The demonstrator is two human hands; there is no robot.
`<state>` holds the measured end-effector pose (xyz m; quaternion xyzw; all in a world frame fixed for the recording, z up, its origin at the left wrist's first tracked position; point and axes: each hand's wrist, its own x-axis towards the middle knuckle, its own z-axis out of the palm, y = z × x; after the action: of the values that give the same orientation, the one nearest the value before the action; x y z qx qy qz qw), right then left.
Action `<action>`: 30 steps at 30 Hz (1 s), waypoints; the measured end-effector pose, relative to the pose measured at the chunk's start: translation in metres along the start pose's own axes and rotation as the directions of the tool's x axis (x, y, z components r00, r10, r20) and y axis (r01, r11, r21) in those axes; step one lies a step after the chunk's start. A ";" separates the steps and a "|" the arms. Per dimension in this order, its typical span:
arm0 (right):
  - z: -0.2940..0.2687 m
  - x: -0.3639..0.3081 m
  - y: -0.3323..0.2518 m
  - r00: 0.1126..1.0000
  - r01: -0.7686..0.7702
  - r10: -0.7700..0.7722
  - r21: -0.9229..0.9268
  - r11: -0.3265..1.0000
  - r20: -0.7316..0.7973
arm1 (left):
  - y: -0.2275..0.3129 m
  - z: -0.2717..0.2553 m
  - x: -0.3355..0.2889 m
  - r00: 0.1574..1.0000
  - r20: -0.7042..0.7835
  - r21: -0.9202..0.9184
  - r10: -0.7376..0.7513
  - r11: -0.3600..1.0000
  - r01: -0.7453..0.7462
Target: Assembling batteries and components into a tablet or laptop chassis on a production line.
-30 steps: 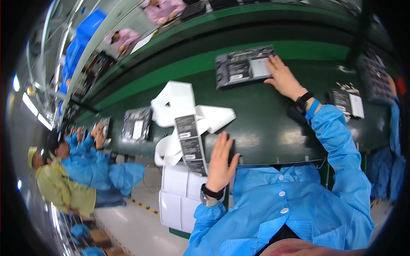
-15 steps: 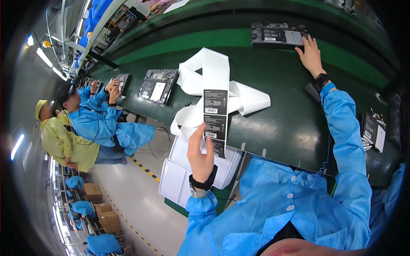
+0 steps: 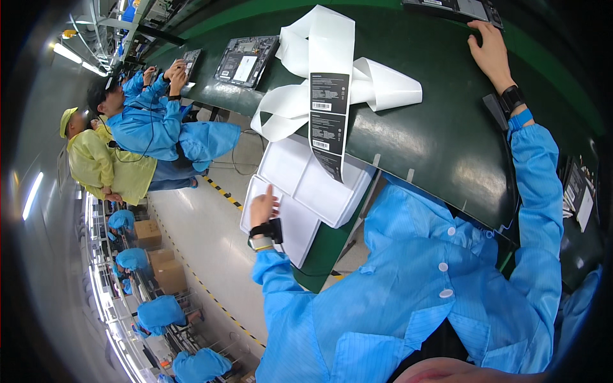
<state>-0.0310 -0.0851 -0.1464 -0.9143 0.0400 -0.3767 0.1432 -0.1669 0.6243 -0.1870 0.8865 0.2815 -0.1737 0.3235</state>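
Note:
My left hand [image 3: 264, 205] is over the white trays [image 3: 290, 220] beside the bench, fingers apart and partly curled, with nothing visible in it. Above it, a long white strip with black printed labels [image 3: 329, 115] lies looped on the green bench, its labelled end hanging over the bench edge. At the far right, my right hand [image 3: 493, 56] has its fingers stretched out at the near edge of an opened, dark flat electronic device [image 3: 469, 9]. The top frame edge cuts off part of that device.
Another opened device [image 3: 246, 62] lies left of the strip on the green bench [image 3: 440, 159]. A stack of thin parts [image 3: 578, 198] sits at the far right. A person in blue [image 3: 143, 124] handles a device farther left, beside a person in yellow [image 3: 105, 156].
My left hand has moved away from the label strip, down and left to the trays. My right hand remains by the far device. The view has shifted, so the bench appears higher.

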 end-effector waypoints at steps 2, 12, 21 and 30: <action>0.006 -0.005 0.000 0.998 0.059 -0.060 0.029 0.998 0.029 | 0.002 0.036 -0.009 1.000 0.024 -0.085 0.009 0.996 -0.007; -0.019 -0.008 -0.028 0.996 -0.063 0.055 0.135 0.989 0.067 | -0.007 0.063 -0.006 0.991 -0.082 -0.168 0.109 0.978 -0.122; -0.014 -0.010 -0.025 0.996 -0.073 0.066 0.122 0.990 0.061 | 0.024 0.049 -0.004 0.991 -0.126 0.107 0.042 0.994 -0.028; -0.015 -0.007 -0.024 0.990 -0.107 0.096 0.112 0.988 0.100 | -0.022 -0.051 -0.001 0.963 -0.207 -0.552 0.173 0.792 -0.261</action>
<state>-0.0477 -0.0640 -0.1341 -0.9180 0.0576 -0.3269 0.2171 -0.1747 0.6722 -0.1593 0.7842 0.2397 0.0229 0.5719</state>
